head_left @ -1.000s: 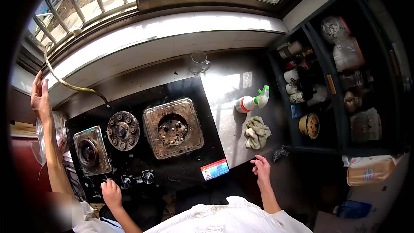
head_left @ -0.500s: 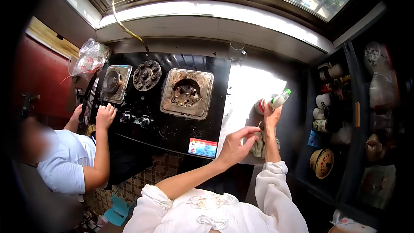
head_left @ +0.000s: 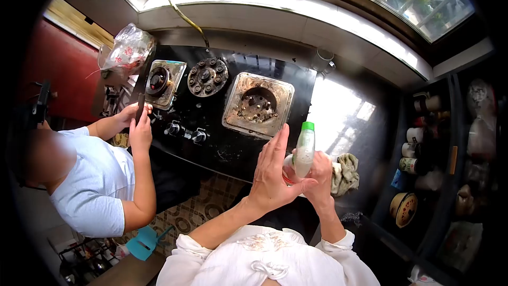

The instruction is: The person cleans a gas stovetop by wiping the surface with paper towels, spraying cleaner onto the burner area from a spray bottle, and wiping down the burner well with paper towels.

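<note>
My right hand (head_left: 320, 176) is closed around a spray bottle (head_left: 305, 154) with a green nozzle tip and a pale, see-through head. Red and white show on the bottle's body, partly hidden behind my fingers. Close on the left side of the bottle is my left hand (head_left: 269, 177), its fingers stretched out and its thumb reaching across below the bottle's head. Both hands are over the front right edge of the black gas stove (head_left: 211, 143). A crumpled grey-green cloth (head_left: 345, 176) lies on the counter just right of my right hand.
At the left, a person (head_left: 98, 180) holds a dark flat object (head_left: 141, 107) over the stove. Greasy drip trays, one a square tray (head_left: 233, 114), and a burner plate (head_left: 208, 77) lie on the stove. A glass mug (head_left: 322, 61) stands behind; shelves (head_left: 450, 153) with jars line the right.
My right hand has brought the spray bottle left, and my left hand has straightened its fingers beside it. The other person has lifted a dark object. The view has shifted.
</note>
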`<state>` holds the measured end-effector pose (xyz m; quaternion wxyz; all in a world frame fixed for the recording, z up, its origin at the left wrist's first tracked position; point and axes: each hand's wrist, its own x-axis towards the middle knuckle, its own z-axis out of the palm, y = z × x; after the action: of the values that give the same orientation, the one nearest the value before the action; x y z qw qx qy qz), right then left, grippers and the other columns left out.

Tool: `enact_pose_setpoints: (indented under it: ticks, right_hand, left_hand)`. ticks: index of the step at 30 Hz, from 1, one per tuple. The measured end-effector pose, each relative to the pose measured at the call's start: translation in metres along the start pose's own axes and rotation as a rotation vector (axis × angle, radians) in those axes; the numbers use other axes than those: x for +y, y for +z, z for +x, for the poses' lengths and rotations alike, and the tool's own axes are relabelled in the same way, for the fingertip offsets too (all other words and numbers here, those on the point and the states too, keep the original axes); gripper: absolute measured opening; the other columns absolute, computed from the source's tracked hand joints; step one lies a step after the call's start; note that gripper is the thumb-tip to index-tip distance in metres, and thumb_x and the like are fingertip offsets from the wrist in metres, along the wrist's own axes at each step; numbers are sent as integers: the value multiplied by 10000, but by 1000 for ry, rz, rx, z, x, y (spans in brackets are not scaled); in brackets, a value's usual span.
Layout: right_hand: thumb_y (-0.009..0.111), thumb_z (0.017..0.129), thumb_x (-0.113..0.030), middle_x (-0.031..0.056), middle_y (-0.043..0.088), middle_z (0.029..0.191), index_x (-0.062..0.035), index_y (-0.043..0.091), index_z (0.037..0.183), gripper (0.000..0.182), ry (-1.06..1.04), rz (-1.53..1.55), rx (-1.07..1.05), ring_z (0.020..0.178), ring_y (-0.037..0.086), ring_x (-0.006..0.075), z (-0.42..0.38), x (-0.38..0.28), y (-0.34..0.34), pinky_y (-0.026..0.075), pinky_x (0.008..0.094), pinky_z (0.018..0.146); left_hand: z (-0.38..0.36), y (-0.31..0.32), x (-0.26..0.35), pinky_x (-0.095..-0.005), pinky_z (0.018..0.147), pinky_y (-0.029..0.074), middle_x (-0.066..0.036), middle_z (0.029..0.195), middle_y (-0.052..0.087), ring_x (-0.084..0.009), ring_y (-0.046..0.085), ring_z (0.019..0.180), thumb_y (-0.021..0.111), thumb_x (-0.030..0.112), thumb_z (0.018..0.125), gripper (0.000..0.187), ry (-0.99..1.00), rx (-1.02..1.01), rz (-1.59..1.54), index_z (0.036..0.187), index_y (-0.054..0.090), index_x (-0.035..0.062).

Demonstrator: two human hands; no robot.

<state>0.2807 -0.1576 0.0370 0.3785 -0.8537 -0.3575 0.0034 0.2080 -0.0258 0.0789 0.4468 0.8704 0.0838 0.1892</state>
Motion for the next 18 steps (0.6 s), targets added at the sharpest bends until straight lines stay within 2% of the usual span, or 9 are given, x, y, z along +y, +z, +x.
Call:
enact_pose_setpoints:
  ticks: [2,3,5,9,10,12,14,16,18]
  right_hand:
    - [749,705,-256,68,576,767,-47,629,951,344,-43,92,-33,733,553,262,-6,-22,41,386,390,738]
    - [739,712,-237,69,565,754,-47,628,970,339,-41,147,-16,723,547,258,-12,-32,60,383,391,728]
    - [715,734,-197,75,560,740,-47,630,1000,317,18,238,15,716,545,249,-14,-59,84,384,388,715]
    - [729,738,-209,86,598,826,-33,621,1089,407,118,224,-59,763,569,259,-17,-73,112,399,385,733]
    - [735,757,-230,109,612,939,-26,602,1139,452,114,358,-137,828,592,269,-14,-75,109,416,394,784]
    - [740,776,-250,132,626,1053,-18,584,1189,498,113,498,-210,893,614,278,-15,-71,103,434,404,834]
    - [745,810,-293,165,574,1249,-11,542,1267,574,202,601,-283,1030,618,292,-25,-54,90,457,408,919]
    - [716,848,-199,163,584,1234,-21,549,1274,491,338,699,-338,1032,637,256,-32,-30,76,510,351,867]
    - [696,860,-98,141,604,1207,-28,587,1248,410,434,691,-287,996,647,209,-37,-7,66,496,325,904]
  left_hand:
    - [-10,-14,-19,-404,991,443,-222,1368,489,-339,548,1185,814,406,751,910,-126,-18,-76,1401,378,-59]
    - [-13,-20,-29,-353,874,510,-184,1249,587,-265,641,1024,789,297,803,701,-239,-20,-184,1326,471,-47]
    - [-20,-35,-45,-300,792,525,-140,1140,648,-177,662,892,746,168,838,518,-331,51,-171,1257,532,-49]
    - [-29,-59,-72,-292,739,526,-113,988,685,-149,657,793,729,124,835,406,-337,50,-18,1172,590,-54]
    - [-27,-60,-77,-349,625,520,-132,882,665,-218,659,686,724,129,821,341,-308,167,-28,1091,611,-45]
    - [-21,-69,-86,-293,553,503,-94,915,679,-141,631,614,678,156,868,336,-520,276,-251,1125,614,-51]
    - [-13,-84,-99,-239,511,480,-66,926,674,-91,605,569,630,197,907,344,-660,249,-297,1144,621,-51]
    - [-2,-82,-107,-236,504,480,-54,830,666,-94,598,539,640,223,897,324,-731,232,-347,1088,655,-39]
    - [9,-73,-116,-217,503,468,-39,839,657,-83,586,537,642,216,899,361,-702,33,-203,1174,627,-17]
